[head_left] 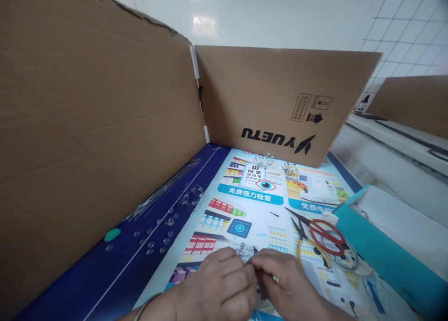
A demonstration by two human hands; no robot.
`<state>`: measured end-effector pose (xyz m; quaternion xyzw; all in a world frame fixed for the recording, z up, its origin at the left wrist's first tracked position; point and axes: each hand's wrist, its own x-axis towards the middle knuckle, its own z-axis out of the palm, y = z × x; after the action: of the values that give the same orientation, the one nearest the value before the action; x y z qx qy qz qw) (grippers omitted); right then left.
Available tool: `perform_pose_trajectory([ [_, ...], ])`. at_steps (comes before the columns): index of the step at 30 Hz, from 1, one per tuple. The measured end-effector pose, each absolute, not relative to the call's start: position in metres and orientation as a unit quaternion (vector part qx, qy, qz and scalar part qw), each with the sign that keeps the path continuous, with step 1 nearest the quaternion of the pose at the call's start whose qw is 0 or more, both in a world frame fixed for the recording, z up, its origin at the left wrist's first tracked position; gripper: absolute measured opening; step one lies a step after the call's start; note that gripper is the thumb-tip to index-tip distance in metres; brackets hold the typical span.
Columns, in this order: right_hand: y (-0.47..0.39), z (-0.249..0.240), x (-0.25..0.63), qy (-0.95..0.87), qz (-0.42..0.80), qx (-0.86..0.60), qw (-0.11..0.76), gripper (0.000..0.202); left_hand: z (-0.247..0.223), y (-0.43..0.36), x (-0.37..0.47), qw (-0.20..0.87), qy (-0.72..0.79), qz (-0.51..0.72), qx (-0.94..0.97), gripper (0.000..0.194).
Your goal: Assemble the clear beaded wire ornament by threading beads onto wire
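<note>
My left hand (224,283) is closed at the bottom centre, its curled fingers touching those of my right hand (285,281). Between them shows part of a small piece of clear beads and thin wire (246,251), which sticks out above the fingertips. My right hand is pinched, thumb against forefinger. What exactly its fingertips hold is too hidden to tell. Just right of that hand lie yellow-handled pliers (313,248) and red-handled scissors (325,234), partly over a round coil (346,255).
Cardboard panels stand at the left (98,106) and back (259,92). Clear beads (150,245), thin wires (161,190) and a green disc (112,235) lie at left. Beaded wire pieces (264,161) rest at the back. A teal box (388,251) stands right.
</note>
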<state>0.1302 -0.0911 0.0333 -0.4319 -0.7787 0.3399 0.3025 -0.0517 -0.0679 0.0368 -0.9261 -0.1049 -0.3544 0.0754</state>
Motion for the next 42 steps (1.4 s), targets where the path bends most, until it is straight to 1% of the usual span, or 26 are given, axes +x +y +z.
perform_pose_trajectory([
  [3,-0.091,0.033,0.128,-0.785,0.335,-0.428,0.298,0.026,0.043,-0.070,-0.052,0.079,-0.102,-0.309,-0.942,0.015],
  [6,-0.091,0.032,0.127,-0.777,0.344,-0.429,0.306,0.024,0.046,-0.070,-0.050,0.076,-0.094,-0.306,-0.944,0.016],
  [9,-0.091,0.032,0.126,-0.749,0.365,-0.448,0.325,0.023,0.042,-0.069,-0.049,0.043,-0.100,-0.318,-0.942,0.015],
  [11,-0.091,0.032,0.126,-0.727,0.380,-0.465,0.332,0.021,0.037,-0.067,-0.048,-0.007,-0.120,-0.350,-0.929,0.016],
  [14,-0.090,0.033,0.126,-0.697,0.407,-0.484,0.338,0.016,0.029,-0.063,-0.048,-0.124,-0.167,-0.398,-0.893,0.021],
  [17,-0.088,0.033,0.128,-0.655,0.464,-0.486,0.344,0.011,0.028,-0.060,-0.047,-0.247,-0.236,-0.378,-0.860,0.016],
  [19,-0.087,0.032,0.129,-0.631,0.497,-0.479,0.354,0.008,0.031,-0.058,-0.047,-0.308,-0.274,-0.358,-0.838,0.015],
  [24,-0.087,0.029,0.131,-0.602,0.523,-0.471,0.376,0.005,0.037,-0.053,-0.048,-0.394,-0.319,-0.333,-0.795,0.014],
  [29,-0.086,0.026,0.132,-0.593,0.533,-0.466,0.384,0.005,0.035,-0.051,-0.049,-0.430,-0.330,-0.320,-0.777,0.015],
  [36,-0.086,0.028,0.133,-0.600,0.528,-0.468,0.377,0.006,0.034,-0.050,-0.050,-0.414,-0.331,-0.315,-0.787,0.013],
  [42,-0.085,0.028,0.134,-0.570,0.561,-0.464,0.381,0.005,0.030,-0.052,-0.047,-0.414,-0.340,-0.305,-0.787,0.014],
])
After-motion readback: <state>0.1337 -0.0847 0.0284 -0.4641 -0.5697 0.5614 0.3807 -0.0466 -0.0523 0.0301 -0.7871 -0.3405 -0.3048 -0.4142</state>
